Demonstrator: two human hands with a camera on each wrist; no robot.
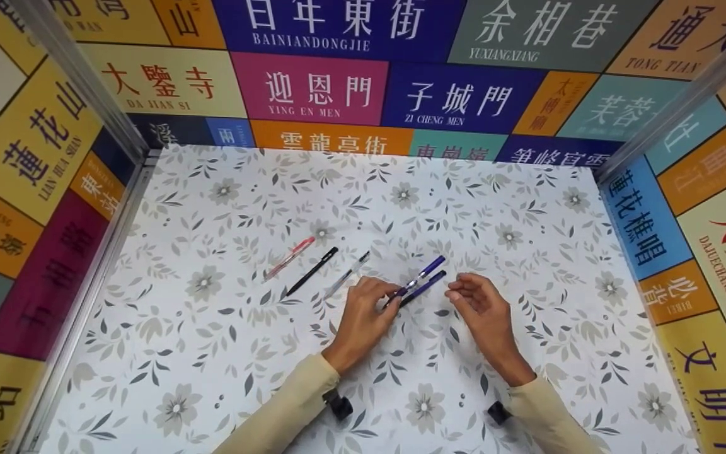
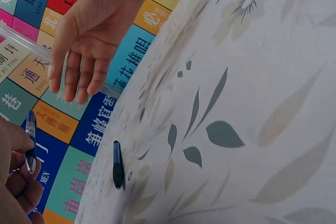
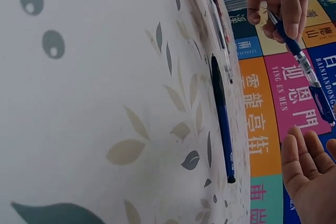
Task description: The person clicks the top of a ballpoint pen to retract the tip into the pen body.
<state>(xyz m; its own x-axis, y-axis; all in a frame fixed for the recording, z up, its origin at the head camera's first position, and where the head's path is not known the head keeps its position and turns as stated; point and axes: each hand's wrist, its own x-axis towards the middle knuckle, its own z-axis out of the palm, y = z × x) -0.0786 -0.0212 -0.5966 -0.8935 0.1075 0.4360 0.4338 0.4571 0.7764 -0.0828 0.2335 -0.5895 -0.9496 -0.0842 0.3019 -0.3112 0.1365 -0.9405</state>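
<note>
Across the head view, the left wall (image 1: 32, 170) beside you carries coloured panels with Chinese lettering, and the white tablecloth (image 1: 275, 353) with its grey flowers and leaves spreads out before you. The first pen on the cloth is a red one (image 1: 290, 258), lying aslant; just beside it comes a black pen (image 1: 312, 272), then a slim clear pen with a dark end (image 1: 347, 274), all three tilted much the same way. Next is your left hand (image 1: 365, 321), in a cream sleeve (image 1: 281, 407), with its thumb and fingers pinching a blue-and-white pen (image 1: 424, 275) near one end. That pen is raised off the cloth, its free blue end slanting toward your other hand, and the wrist views show a pale label on its barrel. Below it a dark blue pen (image 3: 222, 121) lies on the cloth by itself, apart from the pen you are grasping. Your right hand (image 1: 483, 315) comes last, near the far ends of both blue pens; its grip is released, the fingers loosely extended with nothing in them. Past it stands the right wall (image 1: 691, 271), panelled in the same fashion.
</note>
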